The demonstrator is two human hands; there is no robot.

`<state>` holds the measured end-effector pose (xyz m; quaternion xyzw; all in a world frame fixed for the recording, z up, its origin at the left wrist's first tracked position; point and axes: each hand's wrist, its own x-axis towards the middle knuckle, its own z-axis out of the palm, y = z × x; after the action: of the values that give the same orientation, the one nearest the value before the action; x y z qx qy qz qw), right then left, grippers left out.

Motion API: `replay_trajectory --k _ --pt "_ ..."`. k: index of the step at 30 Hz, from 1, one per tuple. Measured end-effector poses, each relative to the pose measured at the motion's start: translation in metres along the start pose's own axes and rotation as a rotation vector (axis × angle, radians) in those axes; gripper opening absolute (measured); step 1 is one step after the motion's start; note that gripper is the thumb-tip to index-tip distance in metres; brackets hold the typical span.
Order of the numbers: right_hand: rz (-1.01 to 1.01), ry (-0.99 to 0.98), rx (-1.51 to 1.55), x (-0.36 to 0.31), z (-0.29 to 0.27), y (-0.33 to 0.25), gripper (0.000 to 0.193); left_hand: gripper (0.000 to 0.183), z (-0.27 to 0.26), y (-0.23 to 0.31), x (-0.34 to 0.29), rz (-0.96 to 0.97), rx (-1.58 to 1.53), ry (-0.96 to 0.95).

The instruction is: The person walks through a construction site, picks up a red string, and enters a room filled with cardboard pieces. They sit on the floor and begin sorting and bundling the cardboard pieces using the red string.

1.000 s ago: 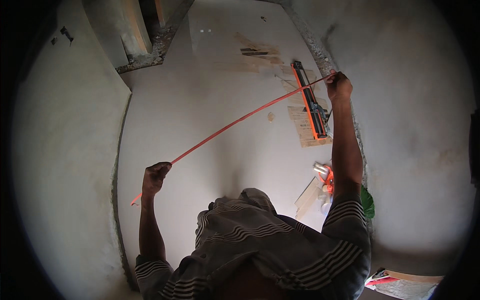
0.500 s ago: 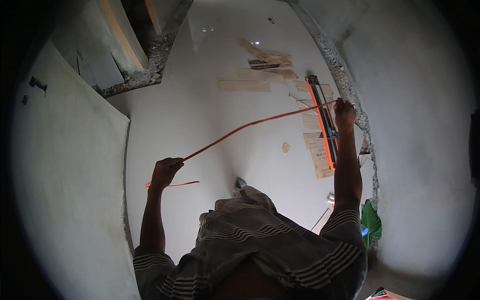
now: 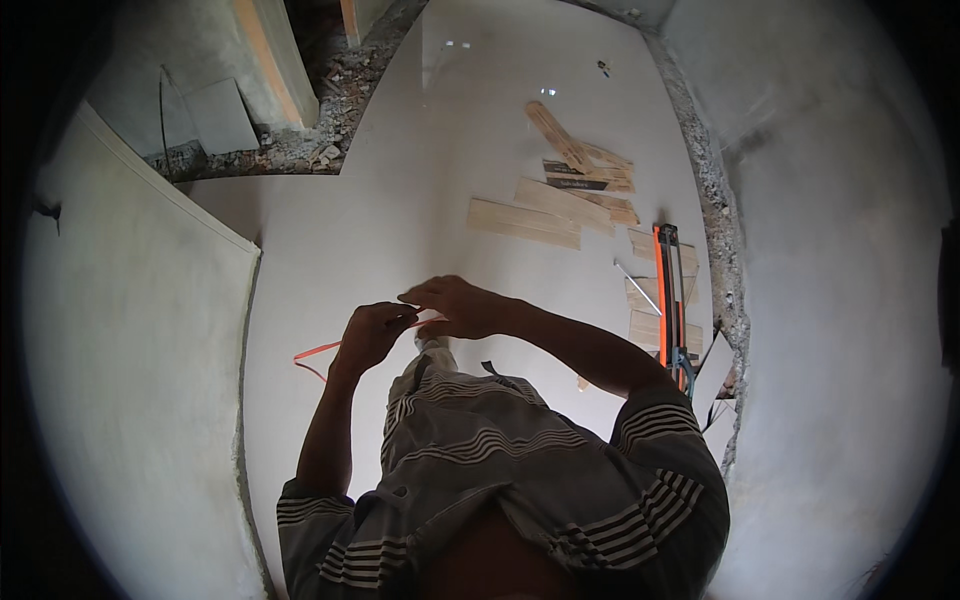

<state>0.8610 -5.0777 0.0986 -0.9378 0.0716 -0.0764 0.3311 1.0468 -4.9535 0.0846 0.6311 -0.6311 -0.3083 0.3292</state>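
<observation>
A thin, flat red strap (image 3: 318,350) passes through my hands, in front of my body and above the pale floor. My left hand (image 3: 372,335) is closed on it, thumb against fingers, and a bent loop of strap sticks out to the left. Close against it, my right hand (image 3: 455,305) reaches across with its fingertips at the left fingers. A short piece of the strap shows between the right thumb and fingers. The rest of its length is hidden by the hands.
An orange and black tile cutter (image 3: 667,295) lies on the floor at the right, over cardboard pieces. More flat cardboard strips (image 3: 525,222) lie farther ahead. Grey walls (image 3: 830,300) stand on both sides. Rubble (image 3: 325,150) lines a gap at the far left.
My right hand has come from the far right over to my left hand, so the strap is no longer stretched between them. The view has shifted, and the tile cutter appears lower.
</observation>
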Motion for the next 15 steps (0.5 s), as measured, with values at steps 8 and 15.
replay_trajectory --k 8,15 --pt "0.254 0.158 -0.006 0.067 -0.110 0.136 0.022 0.015 -0.073 -0.061 0.192 0.105 0.284 -0.197" --pt "0.614 0.381 -0.282 0.048 -0.242 0.314 0.025 0.021 -0.118 -0.118 0.368 0.041 0.230 -0.122"
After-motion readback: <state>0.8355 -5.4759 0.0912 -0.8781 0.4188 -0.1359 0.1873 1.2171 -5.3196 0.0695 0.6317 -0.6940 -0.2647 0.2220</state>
